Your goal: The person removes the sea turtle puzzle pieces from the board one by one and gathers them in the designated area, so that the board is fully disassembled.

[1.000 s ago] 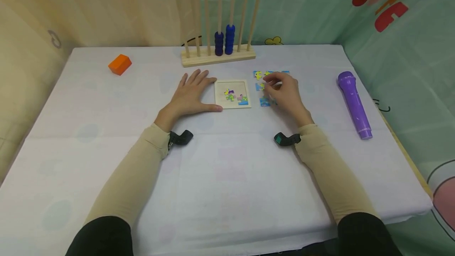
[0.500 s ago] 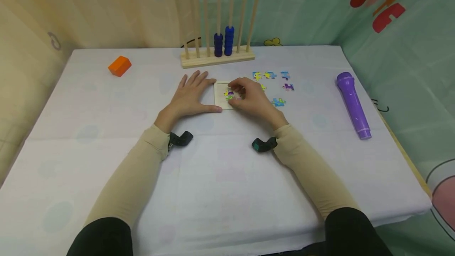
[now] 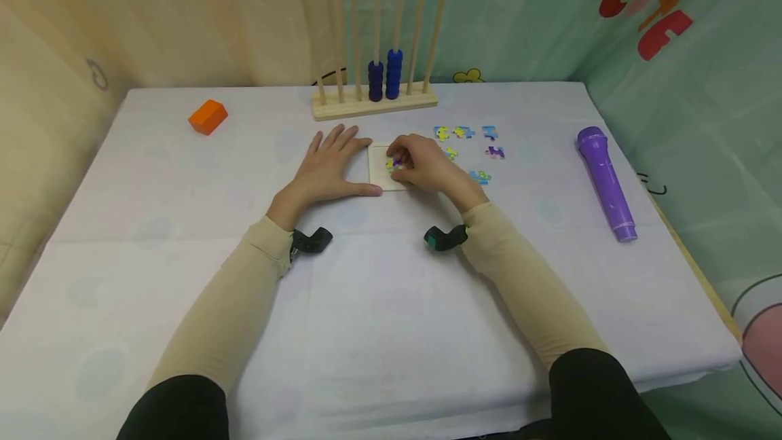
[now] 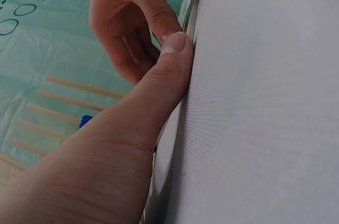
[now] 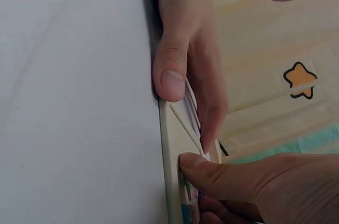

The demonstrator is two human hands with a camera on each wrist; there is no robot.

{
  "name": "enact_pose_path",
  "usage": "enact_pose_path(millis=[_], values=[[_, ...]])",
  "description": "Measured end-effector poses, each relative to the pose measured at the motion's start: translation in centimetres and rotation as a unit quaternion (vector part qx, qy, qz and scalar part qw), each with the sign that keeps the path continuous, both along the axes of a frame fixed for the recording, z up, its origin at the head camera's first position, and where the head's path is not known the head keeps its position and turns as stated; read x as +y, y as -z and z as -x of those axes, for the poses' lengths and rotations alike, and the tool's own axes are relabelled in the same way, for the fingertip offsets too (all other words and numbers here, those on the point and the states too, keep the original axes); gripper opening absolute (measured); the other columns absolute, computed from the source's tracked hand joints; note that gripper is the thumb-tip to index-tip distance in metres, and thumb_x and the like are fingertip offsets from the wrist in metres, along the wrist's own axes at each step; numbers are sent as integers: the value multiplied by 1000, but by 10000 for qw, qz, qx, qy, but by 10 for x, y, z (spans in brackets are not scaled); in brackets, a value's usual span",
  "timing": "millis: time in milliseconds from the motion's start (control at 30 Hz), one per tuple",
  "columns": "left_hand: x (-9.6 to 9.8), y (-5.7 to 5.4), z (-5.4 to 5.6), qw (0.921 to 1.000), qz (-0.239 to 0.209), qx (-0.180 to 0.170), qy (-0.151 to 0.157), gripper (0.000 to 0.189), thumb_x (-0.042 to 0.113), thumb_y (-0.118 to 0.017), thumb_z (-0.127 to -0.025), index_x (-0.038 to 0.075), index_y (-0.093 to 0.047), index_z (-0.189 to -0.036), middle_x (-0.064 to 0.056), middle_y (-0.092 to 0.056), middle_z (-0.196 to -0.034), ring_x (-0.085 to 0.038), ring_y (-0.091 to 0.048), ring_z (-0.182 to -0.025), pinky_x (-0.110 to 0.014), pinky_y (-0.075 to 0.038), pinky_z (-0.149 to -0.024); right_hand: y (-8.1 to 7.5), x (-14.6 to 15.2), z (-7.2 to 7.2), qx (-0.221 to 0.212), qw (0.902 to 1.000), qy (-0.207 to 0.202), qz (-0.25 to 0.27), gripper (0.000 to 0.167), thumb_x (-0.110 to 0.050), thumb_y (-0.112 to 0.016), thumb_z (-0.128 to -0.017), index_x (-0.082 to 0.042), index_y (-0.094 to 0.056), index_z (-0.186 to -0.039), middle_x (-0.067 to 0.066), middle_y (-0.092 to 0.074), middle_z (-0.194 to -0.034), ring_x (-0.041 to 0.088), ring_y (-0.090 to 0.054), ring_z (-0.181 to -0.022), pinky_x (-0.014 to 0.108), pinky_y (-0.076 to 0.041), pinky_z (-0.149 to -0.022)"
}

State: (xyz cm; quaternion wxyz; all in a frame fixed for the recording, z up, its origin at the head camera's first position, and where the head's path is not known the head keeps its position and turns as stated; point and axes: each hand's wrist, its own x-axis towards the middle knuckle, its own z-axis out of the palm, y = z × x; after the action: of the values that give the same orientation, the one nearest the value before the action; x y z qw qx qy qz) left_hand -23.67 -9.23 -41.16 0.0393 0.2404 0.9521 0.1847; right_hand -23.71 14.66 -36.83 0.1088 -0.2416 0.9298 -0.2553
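A small square wooden puzzle tray (image 3: 376,172) lies mid-table with a few jigsaw pieces in it. My left hand (image 3: 326,168) spreads flat at its left side, thumb (image 4: 172,57) along the near edge. Over the tray's right half, my right hand (image 3: 425,165) curls its fingers and pinches at a colourful jigsaw piece (image 3: 393,164). The right wrist view shows the right thumb (image 5: 198,166) inside the tray's rim, beside bright pieces. The right hand hides most of the tray's contents. Loose jigsaw pieces (image 3: 463,132) lie to the right of the tray.
Behind the tray stands a wooden peg rack (image 3: 373,107) with blue beads on two pegs. An orange block (image 3: 208,117) lies at the back left, and a purple flashlight-shaped object (image 3: 607,185) lies along the right side. Curtains border the back and right of the table.
My right hand has moved left from the loose pieces to over the tray, then shifted slightly further left. My left hand has stayed at the tray's left side.
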Motion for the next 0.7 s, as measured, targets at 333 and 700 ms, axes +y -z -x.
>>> enact_pose_path(millis=[333,700], values=[[1,0,-1,10000,-51,5,0,110,83,-70,-78,26,-35,-164,-7,-13,-178,-31,0,-166,-61,5,-131,-6,-1,2,-174,9997,-178,-23,35,-8,-77,-96,-1,-61,-127,15,-66,-117,28,-61,-107,40,-51,-99],[0,-1,-3,10000,-56,1,-10,108,81,-72,-79,24,-35,-164,-8,-14,-178,-32,-1,-166,-62,5,-131,-5,2,11,-271,9979,-563,187,35,-8,-79,-91,-2,-64,-123,13,-66,-122,27,-60,-107,39,-52,-95]])
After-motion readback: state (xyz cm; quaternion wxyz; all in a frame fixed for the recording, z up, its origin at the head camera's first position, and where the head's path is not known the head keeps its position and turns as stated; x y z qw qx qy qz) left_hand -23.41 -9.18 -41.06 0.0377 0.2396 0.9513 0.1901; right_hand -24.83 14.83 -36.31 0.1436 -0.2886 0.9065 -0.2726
